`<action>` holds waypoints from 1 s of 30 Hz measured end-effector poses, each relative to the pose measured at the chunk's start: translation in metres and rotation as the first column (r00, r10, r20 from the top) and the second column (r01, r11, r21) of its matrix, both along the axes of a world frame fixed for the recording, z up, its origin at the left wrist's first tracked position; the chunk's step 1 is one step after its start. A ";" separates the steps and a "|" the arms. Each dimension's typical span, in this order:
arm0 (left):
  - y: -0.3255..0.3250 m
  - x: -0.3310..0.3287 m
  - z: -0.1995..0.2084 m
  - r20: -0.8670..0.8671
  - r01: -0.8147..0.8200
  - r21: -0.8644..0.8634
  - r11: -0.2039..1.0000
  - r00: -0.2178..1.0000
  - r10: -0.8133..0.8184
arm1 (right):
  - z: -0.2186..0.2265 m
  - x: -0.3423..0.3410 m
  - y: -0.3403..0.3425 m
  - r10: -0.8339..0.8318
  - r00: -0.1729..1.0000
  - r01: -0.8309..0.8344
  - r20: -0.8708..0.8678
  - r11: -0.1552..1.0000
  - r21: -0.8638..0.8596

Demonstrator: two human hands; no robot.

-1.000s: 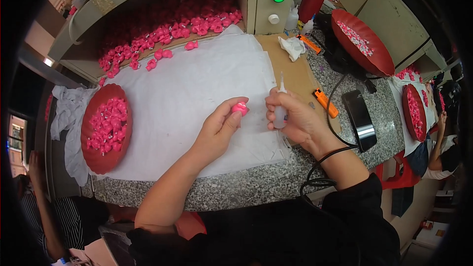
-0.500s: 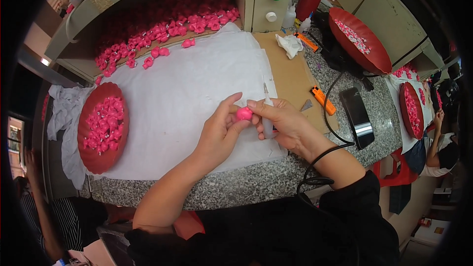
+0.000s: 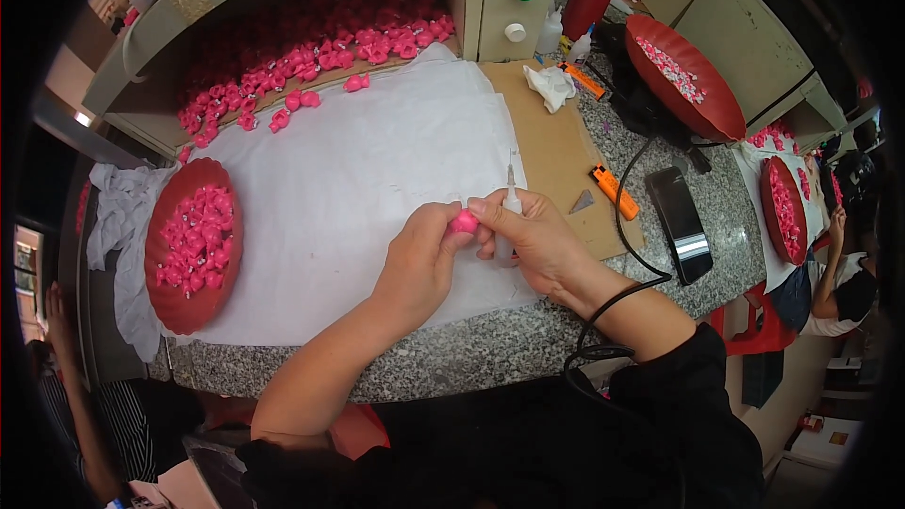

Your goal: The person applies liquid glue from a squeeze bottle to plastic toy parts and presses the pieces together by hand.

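Observation:
Over the white sheet [image 3: 320, 198], my two hands meet at a small, round, glossy pink plastic piece [image 3: 463, 221]. My left hand [image 3: 420, 250] is closed on it, thumb and fingers pinching from the left. The thumb of my right hand [image 3: 533, 236] touches the piece from the other side. That same hand also grips a slim translucent needle-tipped bottle [image 3: 511, 202], held upright with its thin tip pointing away from me. My right palm and fingers hide much of the bottle's body. Fingers cover part of the pink piece.
Left stands a red scalloped bowl [image 3: 234, 269] of pink pieces. More pink pieces [image 3: 311, 61] fill the open cabinet [image 3: 471, 0] behind. To the right lie cardboard [image 3: 537, 146], an orange cutter [image 3: 615, 190], a phone [image 3: 682, 226], a black cable [image 3: 613, 297] and another red bowl [image 3: 726, 123].
My left index finger, raised before, has folded down onto the pink piece. The right hand keeps the bottle, its needle standing a little more upright. The whole view has shifted slightly.

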State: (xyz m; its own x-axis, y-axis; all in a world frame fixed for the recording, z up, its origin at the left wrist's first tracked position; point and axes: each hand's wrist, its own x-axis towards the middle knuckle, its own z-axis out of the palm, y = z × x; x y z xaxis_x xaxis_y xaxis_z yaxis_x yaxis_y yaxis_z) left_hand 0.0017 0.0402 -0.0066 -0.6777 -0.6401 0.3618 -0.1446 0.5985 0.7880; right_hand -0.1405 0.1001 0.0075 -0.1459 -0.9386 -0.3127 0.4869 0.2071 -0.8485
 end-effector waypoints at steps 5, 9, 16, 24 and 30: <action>0.001 0.000 0.000 0.041 -0.021 -0.037 0.999 0.999 0.022 | -0.002 0.004 0.001 -0.032 0.999 0.032 -0.024 0.999 -0.003; 0.002 -0.001 0.000 0.044 -0.036 -0.049 0.998 0.998 0.038 | -0.003 0.005 0.001 -0.050 0.998 0.049 -0.048 0.999 -0.010; 0.000 0.000 -0.008 -0.020 -0.026 0.074 0.997 0.999 0.028 | -0.005 0.001 -0.003 -0.013 1.000 0.014 0.027 1.000 -0.020; -0.003 -0.001 -0.004 0.046 -0.061 -0.227 0.972 0.996 0.074 | -0.003 -0.001 -0.002 -0.002 0.998 0.000 0.066 1.000 0.024; -0.001 -0.002 -0.007 0.110 -0.040 -0.406 0.913 0.990 0.093 | -0.003 0.005 -0.001 -0.060 0.998 0.059 0.005 0.998 0.013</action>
